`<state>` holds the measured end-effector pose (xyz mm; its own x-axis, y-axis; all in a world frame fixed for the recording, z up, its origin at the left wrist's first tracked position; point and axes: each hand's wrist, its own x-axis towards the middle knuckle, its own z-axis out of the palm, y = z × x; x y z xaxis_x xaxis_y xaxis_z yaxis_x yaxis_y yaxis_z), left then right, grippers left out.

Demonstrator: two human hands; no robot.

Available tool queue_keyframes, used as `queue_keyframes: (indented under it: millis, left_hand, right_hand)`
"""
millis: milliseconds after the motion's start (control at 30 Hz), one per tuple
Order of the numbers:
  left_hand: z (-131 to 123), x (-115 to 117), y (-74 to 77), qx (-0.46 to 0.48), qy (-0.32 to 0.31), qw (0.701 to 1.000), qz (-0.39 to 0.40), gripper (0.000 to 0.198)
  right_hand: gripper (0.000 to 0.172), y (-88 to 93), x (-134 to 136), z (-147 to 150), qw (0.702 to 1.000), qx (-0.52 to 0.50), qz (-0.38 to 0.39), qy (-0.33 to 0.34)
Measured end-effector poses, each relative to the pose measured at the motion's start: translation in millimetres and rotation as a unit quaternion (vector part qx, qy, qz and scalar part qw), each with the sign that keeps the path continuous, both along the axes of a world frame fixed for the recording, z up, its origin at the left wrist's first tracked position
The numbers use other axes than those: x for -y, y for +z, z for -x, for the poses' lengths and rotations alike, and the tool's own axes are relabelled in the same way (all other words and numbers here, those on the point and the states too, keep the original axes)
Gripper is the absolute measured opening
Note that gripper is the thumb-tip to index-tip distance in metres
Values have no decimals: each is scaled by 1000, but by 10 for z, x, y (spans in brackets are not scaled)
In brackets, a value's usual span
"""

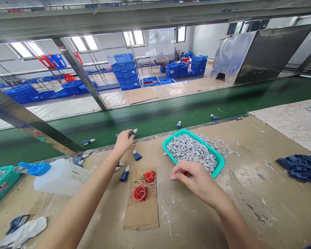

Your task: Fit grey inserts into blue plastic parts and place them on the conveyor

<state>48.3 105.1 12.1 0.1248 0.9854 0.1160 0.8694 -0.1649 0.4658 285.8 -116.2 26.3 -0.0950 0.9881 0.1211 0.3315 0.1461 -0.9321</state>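
Note:
My left hand reaches to the near edge of the green belt, its fingers closed on a small navy plastic part with a white tip. My right hand hovers by the front of a teal basket, thumb and forefinger pinched; whatever is between them is too small to make out. Small grey plastic pieces heap up in that basket. Between my arms, two red cups sit on a cardboard strip with brown crumbs around them. Similar navy parts lie near my left forearm.
A green conveyor belt crosses behind the table, carrying several navy parts. At left are a white squeeze bottle with a blue cap and another teal basket. Navy pieces pile at right. A slanted metal post stands left.

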Motion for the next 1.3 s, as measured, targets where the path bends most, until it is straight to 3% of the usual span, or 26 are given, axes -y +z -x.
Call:
queue_keyframes:
  millis: [133, 167, 233, 300, 400, 600, 833, 1133, 1300]
  left_hand:
    - [207, 937, 133, 132, -26, 991, -1, 38]
    - [269, 1212, 148, 226, -25, 974, 18, 39]
    - [377, 1728, 147, 354, 31, 934, 36, 40]
    - [437, 2136, 118, 406, 100, 907, 46, 43]
    - [410, 2488, 80, 446, 163, 878, 63, 44]
    - [185, 2611, 66, 529, 175, 823, 113, 34]
    - [104, 2588, -91, 600, 175, 772, 112, 32]
    - [82, 2489, -108, 623, 140, 760, 120, 30]
    - [51, 2458, -122, 623, 151, 762, 89, 29]
  right_hand:
    - [19, 47, 61, 154, 999, -33, 22, 36]
    - [19, 40, 65, 197, 998, -48, 28, 34]
    - [21, 0, 60, 288, 995, -84, 46, 29]
    - [25, -74, 38, 379, 989, -129, 75, 15]
    - [28, -223, -16, 502, 975, -187, 115, -18]
    - [31, -472, -145, 676, 964, -220, 132, -70]
    - [29, -564, -244, 793, 970, -203, 115, -73]
    - [27, -589, -277, 791, 977, -163, 117, -70]
    - [27, -440, -207, 752, 971, -196, 125, -59]
